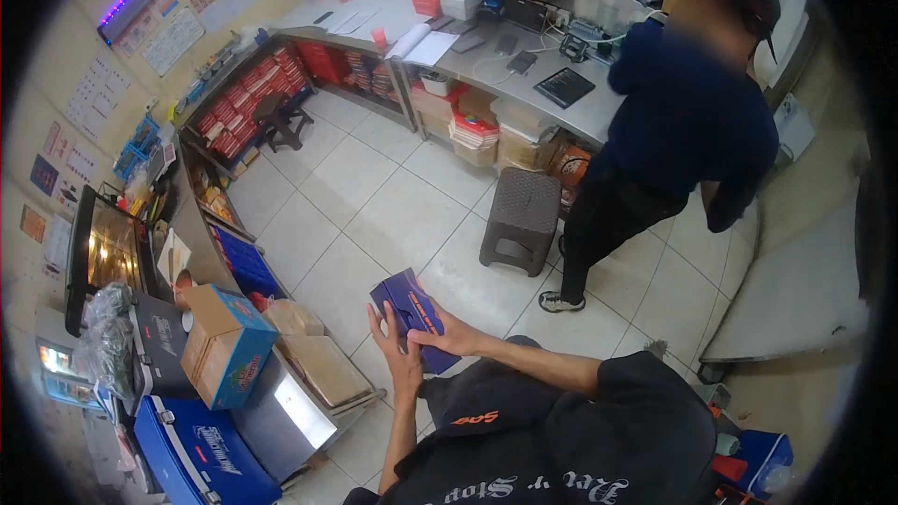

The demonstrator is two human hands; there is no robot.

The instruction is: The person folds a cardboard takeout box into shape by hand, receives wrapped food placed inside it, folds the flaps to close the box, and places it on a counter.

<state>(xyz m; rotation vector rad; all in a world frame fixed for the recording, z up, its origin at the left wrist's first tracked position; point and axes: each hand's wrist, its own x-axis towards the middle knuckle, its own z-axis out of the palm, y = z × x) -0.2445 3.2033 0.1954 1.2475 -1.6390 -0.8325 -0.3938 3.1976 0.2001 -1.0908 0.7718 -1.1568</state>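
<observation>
A dark blue box point(404, 297) with orange lettering is held between my two hands, above the tiled floor. My right hand point(451, 332) grips its right side, with the thumb across the front. Against the box's lower left side rests my left hand point(400, 351), its fingers spread upward and apart and its thumb near my right thumb. The box looks closed; its underside is hidden.
A person point(692, 112) in dark clothes stands at the steel counter point(580, 98) at the right. A grey stool point(522, 215) stands near that person. On the left are an open cardboard box point(220, 346), a blue case point(201, 454) and a shelf unit point(327, 369).
</observation>
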